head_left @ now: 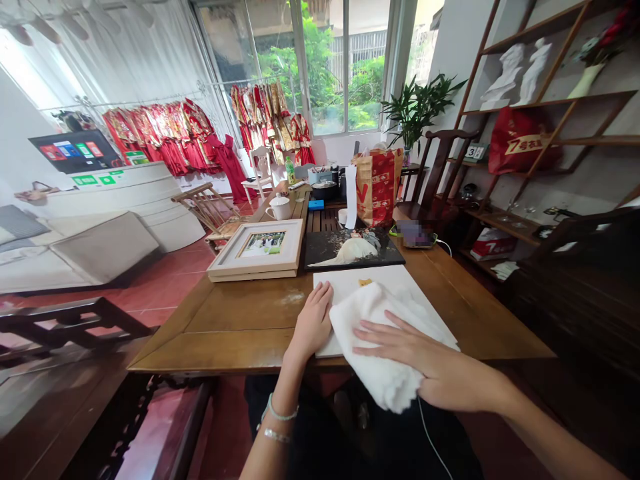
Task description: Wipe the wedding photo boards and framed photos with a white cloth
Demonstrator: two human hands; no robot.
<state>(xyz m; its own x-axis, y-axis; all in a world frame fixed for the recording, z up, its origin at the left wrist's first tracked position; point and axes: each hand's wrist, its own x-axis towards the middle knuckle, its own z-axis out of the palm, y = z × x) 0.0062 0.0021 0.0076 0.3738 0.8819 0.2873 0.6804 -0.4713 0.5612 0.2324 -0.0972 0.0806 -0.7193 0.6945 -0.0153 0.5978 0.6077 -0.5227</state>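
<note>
Whether either hand clasps anything, we cannot tell: our left hand (313, 321) rests on the left edge of the board (345, 280), our right hand (417, 350) spreads over the cloth (375, 377) partly on it, thumb hidden. Beyond, left to right, we see 1 frame (260, 245), 1 picture (356, 249), 1 bag (378, 187).

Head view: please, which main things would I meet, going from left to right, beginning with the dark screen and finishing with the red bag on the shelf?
Dark screen → framed picture → left hand → white cloth → red bag.
</note>
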